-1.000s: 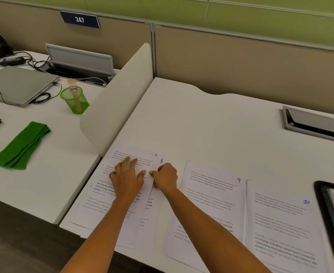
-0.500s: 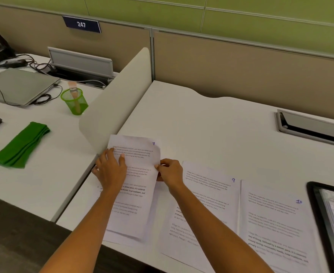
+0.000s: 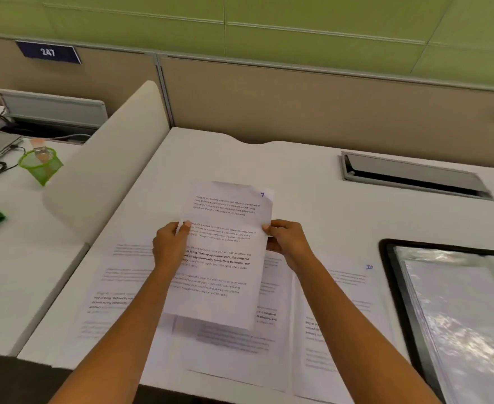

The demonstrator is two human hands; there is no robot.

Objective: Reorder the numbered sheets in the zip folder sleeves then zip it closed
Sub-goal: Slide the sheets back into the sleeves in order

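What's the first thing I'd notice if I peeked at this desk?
You'd spot the sheet marked 7 first, held up mid-picture with the left hand pinching its left edge and the right hand its right edge. Then the zip folder with shiny clear sleeves at the right edge, and the bright green mesh cup far left.

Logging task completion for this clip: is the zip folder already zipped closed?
No, the zip folder lies open at the right edge, its clear sleeves exposed.

Matt white paper sheet [image 3: 225, 258]; glossy clear plastic folder sleeves [image 3: 458, 301]; smooth matt desk [image 3: 298, 176]
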